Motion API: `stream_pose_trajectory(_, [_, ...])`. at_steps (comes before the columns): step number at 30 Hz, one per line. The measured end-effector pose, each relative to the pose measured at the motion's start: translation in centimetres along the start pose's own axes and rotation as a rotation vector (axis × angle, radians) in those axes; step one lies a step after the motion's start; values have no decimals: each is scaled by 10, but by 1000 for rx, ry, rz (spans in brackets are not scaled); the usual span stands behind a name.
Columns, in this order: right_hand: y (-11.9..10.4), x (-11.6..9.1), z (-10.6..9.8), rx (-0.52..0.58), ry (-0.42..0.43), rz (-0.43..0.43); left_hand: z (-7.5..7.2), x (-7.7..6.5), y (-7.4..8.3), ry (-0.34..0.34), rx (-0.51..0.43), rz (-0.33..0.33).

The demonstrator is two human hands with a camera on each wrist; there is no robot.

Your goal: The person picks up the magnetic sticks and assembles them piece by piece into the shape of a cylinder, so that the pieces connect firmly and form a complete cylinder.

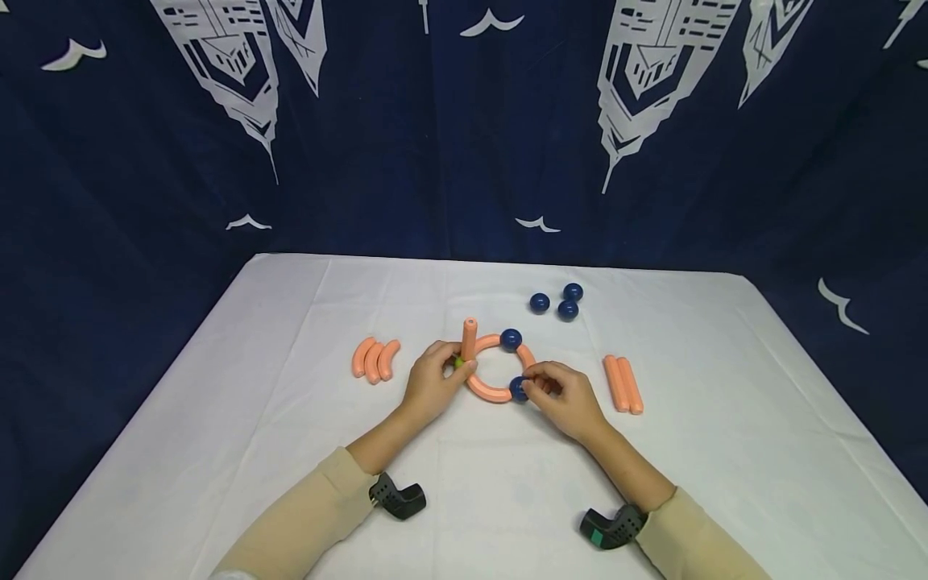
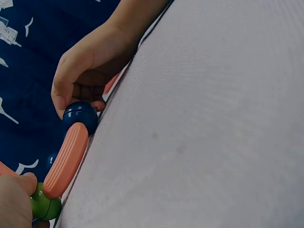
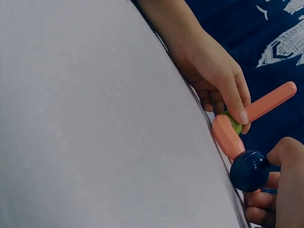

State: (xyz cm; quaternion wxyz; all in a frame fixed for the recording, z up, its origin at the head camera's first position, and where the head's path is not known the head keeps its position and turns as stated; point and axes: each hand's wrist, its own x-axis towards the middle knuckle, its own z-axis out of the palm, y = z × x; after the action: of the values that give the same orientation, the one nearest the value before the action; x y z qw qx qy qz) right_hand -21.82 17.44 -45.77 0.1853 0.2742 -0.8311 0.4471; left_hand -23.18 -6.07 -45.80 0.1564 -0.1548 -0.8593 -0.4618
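Observation:
Over the table stands a ring of curved orange sticks (image 1: 490,395) joined by blue balls (image 1: 511,338) and one green ball (image 2: 46,206). A straight orange stick (image 1: 470,338) rises from the green ball's side of the ring. The left hand (image 1: 433,380) pinches the green ball between thumb and fingers, covering most of it in the head view. On the ring's near right, the right hand (image 1: 568,396) grips the lower blue ball (image 3: 249,171) with thumb and fingertips. A small blue piece (image 3: 269,191) shows by the right fingers; its kind is unclear.
Three loose blue balls (image 1: 568,310) sit behind the ring to the right. Three curved orange sticks (image 1: 373,362) lie left of the left hand. Two straight orange sticks (image 1: 623,385) lie to the right. A dark blue patterned curtain (image 1: 435,161) hangs behind the white table (image 1: 464,499).

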Motion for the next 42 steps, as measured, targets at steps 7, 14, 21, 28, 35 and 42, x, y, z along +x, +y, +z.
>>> stream_pose_trajectory(7, [-9, 6, -6, -61, -27, 108, 2, 2, 3, 9, -9, 10])
stream_pose_trajectory(14, [-16, 5, -12, -60, -101, 203, 1, -2, 0, 9, -6, -3])
stream_pose_trajectory(21, [-20, -2, -34, -90, -57, 189, 1, -1, -2, 9, -6, 3])
stream_pose_trajectory(28, [-13, -11, -61, -153, 20, 159, 1, -1, -1, 3, -8, -7])
stream_pose_trajectory(35, [-2, -12, -88, -212, 86, 247, 1, -1, -3, 8, -4, -7])
stream_pose_trajectory(42, [19, -19, -103, -352, 185, 286, 1, -2, 0, 13, -5, 0])
